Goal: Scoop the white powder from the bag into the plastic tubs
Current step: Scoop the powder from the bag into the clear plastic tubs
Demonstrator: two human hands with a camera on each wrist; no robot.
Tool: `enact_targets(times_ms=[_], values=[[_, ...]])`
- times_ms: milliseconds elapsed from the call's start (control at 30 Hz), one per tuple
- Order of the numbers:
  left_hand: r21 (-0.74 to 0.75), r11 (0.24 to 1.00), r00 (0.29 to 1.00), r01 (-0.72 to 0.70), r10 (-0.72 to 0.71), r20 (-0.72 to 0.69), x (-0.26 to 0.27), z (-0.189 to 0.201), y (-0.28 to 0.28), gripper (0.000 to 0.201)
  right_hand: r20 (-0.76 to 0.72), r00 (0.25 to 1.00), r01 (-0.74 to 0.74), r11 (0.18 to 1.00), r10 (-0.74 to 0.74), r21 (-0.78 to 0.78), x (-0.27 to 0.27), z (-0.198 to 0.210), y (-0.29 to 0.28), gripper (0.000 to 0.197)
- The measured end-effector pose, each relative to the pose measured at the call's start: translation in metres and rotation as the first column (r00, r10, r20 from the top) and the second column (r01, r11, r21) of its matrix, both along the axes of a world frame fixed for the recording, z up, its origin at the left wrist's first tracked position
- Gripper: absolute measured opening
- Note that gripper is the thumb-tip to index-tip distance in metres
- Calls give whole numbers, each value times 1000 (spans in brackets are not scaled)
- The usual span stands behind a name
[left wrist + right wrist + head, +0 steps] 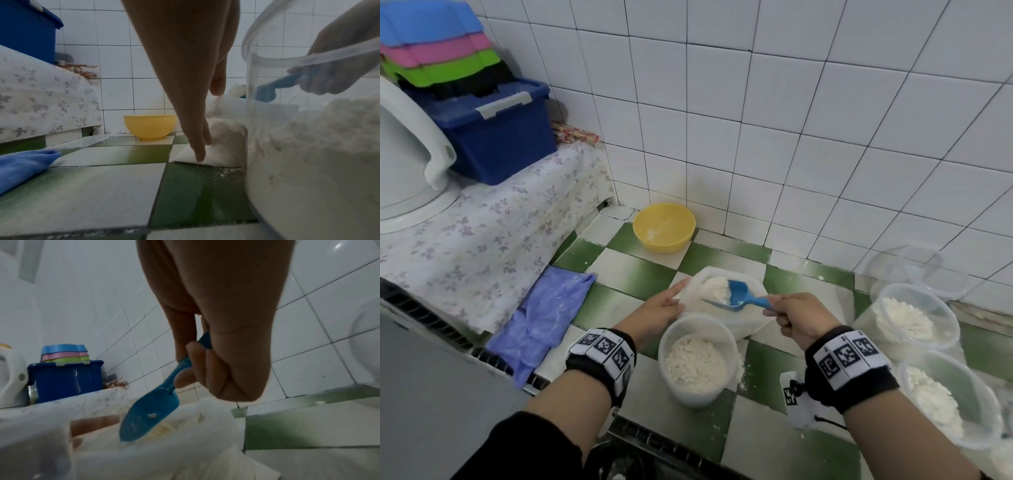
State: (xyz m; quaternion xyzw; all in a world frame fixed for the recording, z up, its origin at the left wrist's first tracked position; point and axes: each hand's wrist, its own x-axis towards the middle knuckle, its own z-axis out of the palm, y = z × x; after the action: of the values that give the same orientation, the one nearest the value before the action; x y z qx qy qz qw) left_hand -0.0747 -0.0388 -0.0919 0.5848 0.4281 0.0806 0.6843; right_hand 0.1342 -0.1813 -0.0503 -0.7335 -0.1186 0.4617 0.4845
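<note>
A: From left to right, what is seen?

B: The bag (726,301) is steadied by the left hand (664,308), fingers straight against its side. Just before it, the near tub (697,359) is partly filled. A blue scoop (739,294), loaded with powder over the bag's mouth, is gripped by the right hand (799,320).

A: How much is done?

B: Two tubs at the right (914,317) (948,397) are already filled. The near tub is judged unfinished, and an empty tub (907,263) is seen behind.
</note>
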Motion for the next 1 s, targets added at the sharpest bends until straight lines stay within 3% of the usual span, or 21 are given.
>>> enact_targets(times_ms=[333,467,633,833,1000], values=[[-38,998,996,-49,46,-71,-2,9,-8,62,-37,981,-183,976,188,118,-1,50,-35,20],[-41,998,995,-44,40,-89,-4,8,-9,66,56,945,-328,939,323,106,-13,54,-41,19],[-6,999,994,-32,31,-102,-8,11,-14,62,447,750,-492,863,487,-114,-33,56,-38,18],[-29,999,994,-44,41,-105,-10,10,-15,65,567,580,-589,782,586,-205,-44,52,-34,24],[-33,999,995,-13,9,-102,-12,6,-11,69,650,497,-615,762,575,-203,-48,52,-32,29]])
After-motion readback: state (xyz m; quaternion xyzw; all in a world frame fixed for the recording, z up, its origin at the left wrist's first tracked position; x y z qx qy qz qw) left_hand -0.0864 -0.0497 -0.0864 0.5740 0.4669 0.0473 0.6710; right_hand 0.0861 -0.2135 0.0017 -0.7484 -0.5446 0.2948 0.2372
